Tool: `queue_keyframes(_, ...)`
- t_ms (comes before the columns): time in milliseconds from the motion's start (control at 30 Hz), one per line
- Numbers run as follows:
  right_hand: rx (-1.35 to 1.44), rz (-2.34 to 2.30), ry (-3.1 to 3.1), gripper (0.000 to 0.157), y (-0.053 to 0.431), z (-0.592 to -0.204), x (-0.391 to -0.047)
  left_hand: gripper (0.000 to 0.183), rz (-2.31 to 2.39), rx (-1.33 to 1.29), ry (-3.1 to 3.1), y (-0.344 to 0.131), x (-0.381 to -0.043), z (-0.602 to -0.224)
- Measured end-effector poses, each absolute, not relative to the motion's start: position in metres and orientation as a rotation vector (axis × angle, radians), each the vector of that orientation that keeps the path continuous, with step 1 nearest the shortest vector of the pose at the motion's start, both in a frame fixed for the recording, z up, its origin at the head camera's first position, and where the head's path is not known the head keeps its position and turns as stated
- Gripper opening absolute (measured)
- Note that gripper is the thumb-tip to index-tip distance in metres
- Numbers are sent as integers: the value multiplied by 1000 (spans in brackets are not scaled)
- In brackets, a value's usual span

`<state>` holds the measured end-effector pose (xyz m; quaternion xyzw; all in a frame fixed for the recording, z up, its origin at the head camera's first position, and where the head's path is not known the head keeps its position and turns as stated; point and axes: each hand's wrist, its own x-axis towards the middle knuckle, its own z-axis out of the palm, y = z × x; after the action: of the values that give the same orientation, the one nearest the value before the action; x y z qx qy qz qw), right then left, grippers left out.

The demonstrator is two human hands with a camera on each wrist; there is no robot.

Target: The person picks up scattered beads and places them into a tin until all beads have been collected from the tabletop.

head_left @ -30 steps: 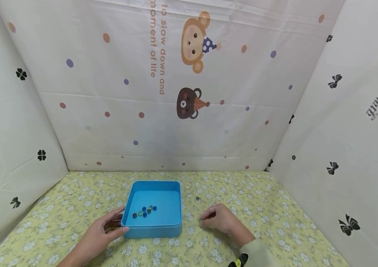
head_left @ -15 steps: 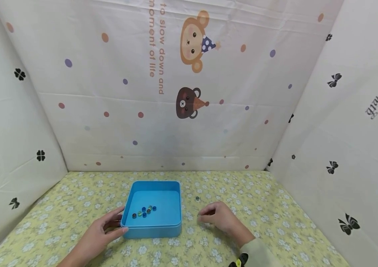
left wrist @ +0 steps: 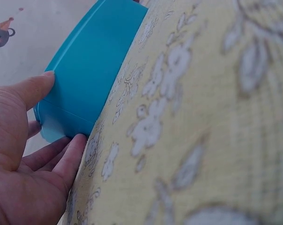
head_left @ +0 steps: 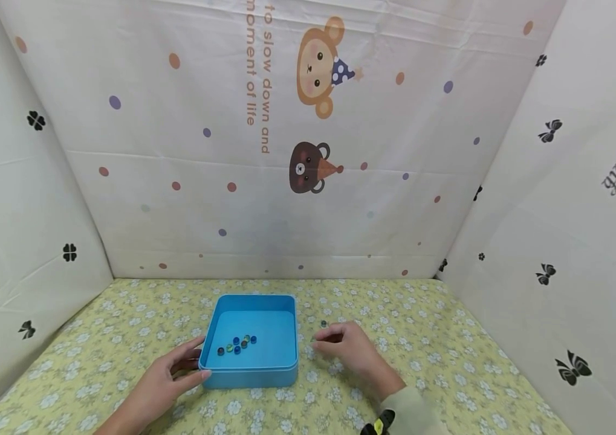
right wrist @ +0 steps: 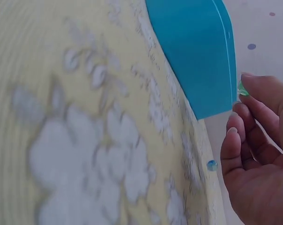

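A square blue plastic box [head_left: 249,378] stands on the cloth with several small glass marbles [head_left: 237,350] inside, blue, greenish and dark. My left hand [head_left: 162,382] holds its front left corner, thumb at the front rim and fingers round the left side. To the right of the box, my right hand [head_left: 352,349] is raised over the cloth. Thumb and index finger pinch a green glass marble [right wrist: 243,89], seen in the right wrist view; the other fingers curl loosely. A bluish marble [right wrist: 212,165] lies on the cloth beyond that hand.
A yellow cloth with white flowers [head_left: 416,338] covers the table. White printed sheets form a back wall [head_left: 264,229] and side walls [head_left: 509,241] around it.
My right hand has lifted and moved left and away from me, towards the box, with the marble in its fingers. My left hand and the box have stayed in place.
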<state>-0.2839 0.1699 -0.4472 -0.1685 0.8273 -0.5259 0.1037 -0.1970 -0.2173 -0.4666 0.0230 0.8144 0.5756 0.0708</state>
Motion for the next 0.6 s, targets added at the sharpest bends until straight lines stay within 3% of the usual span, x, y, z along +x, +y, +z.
queue_keyframes(600, -553, -1645, 2477, 35, 144, -436, -290, 82, 1743, 64, 2445, -218, -198, -468)
